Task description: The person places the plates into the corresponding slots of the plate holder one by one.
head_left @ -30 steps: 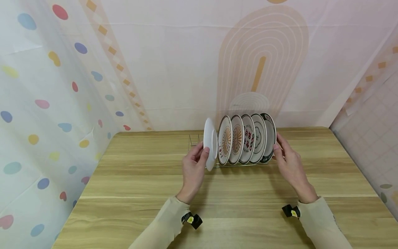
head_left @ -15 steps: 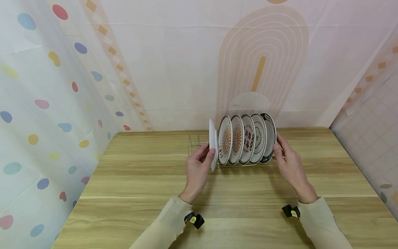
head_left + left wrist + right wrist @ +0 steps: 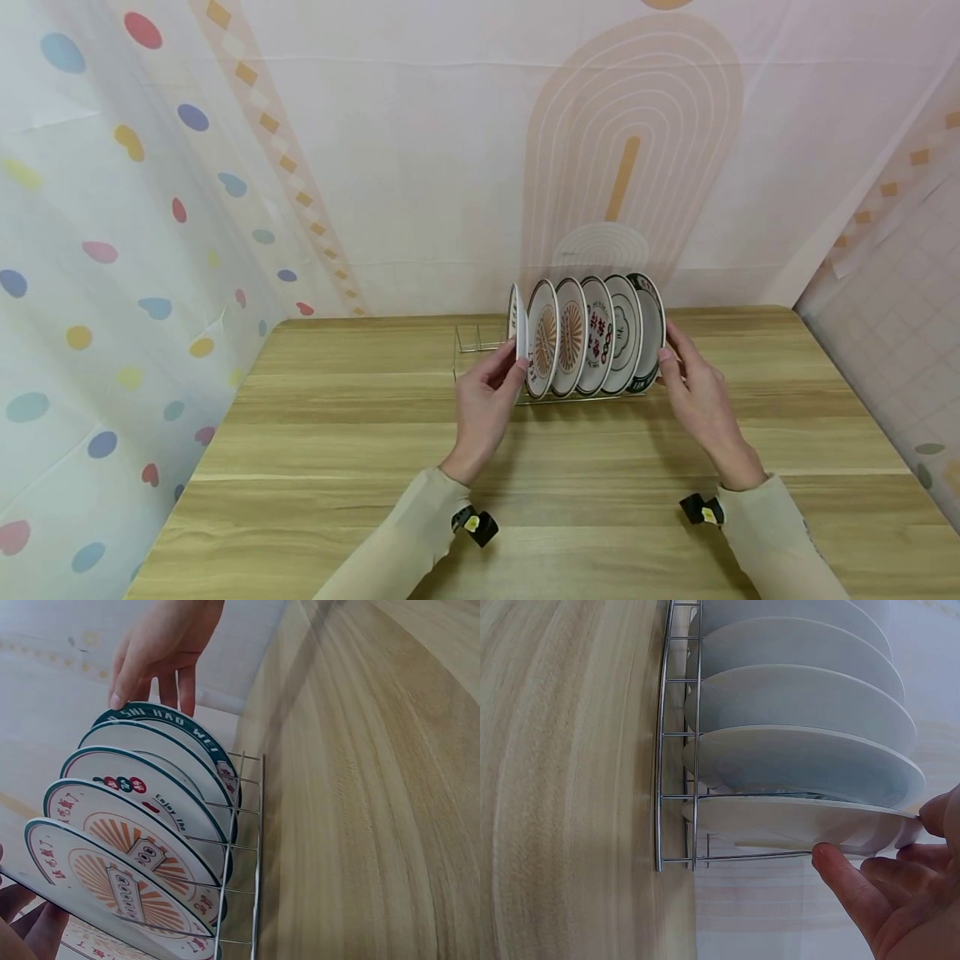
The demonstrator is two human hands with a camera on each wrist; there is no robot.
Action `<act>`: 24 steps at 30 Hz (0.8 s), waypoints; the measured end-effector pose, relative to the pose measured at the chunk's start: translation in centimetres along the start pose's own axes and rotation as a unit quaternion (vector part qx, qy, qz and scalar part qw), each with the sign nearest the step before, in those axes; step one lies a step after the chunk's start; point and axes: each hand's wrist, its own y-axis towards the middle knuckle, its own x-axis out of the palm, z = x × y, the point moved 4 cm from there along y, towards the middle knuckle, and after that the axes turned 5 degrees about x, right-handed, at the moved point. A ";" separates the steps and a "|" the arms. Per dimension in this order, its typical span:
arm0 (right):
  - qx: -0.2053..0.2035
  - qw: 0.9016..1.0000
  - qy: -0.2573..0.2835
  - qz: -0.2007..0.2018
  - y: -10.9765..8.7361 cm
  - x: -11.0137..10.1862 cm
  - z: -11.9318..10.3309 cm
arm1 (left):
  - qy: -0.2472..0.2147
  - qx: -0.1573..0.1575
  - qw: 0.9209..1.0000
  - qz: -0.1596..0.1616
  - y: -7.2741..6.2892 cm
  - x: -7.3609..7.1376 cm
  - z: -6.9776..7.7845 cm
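Observation:
My left hand [image 3: 486, 400] pinches a thin white plate [image 3: 522, 329] between thumb and fingers at the left end of a row. That plate stands nearly edge-on in the head view, with part of a printed face showing on its left. At the right end, my right hand [image 3: 701, 396] grips the rim of a dark green-bordered plate [image 3: 651, 333], thumb on one side and fingers on the other. Several printed plates stand between them, including an orange sunburst plate [image 3: 543, 337]. A metal wire rack [image 3: 660, 765] holds the row upright. The right wrist view shows the plates' plain white backs [image 3: 802, 697].
The rack's left end [image 3: 468, 348] has bare wires. Under it lies a wood-grain table [image 3: 337, 433]. A patterned cloth [image 3: 420, 167] hangs close behind the rack, and a dotted cloth [image 3: 135, 275] hangs along the left side.
My left hand has moved slightly right with its plate, closer to the neighbouring plate. The plate has turned from showing its white back to nearly edge-on. My right hand stays put.

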 end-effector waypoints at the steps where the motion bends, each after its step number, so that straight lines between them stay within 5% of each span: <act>1: -0.001 1.000 0.000 0.000 0.0 0.0 0.0 | 0.000 -0.001 1.000 -0.002 0.0 0.0 0.0; 24: -0.007 1.000 -0.017 0.007 0.1 0.3 -0.2 | 0.018 0.011 0.999 -0.032 -0.1 0.4 -1.2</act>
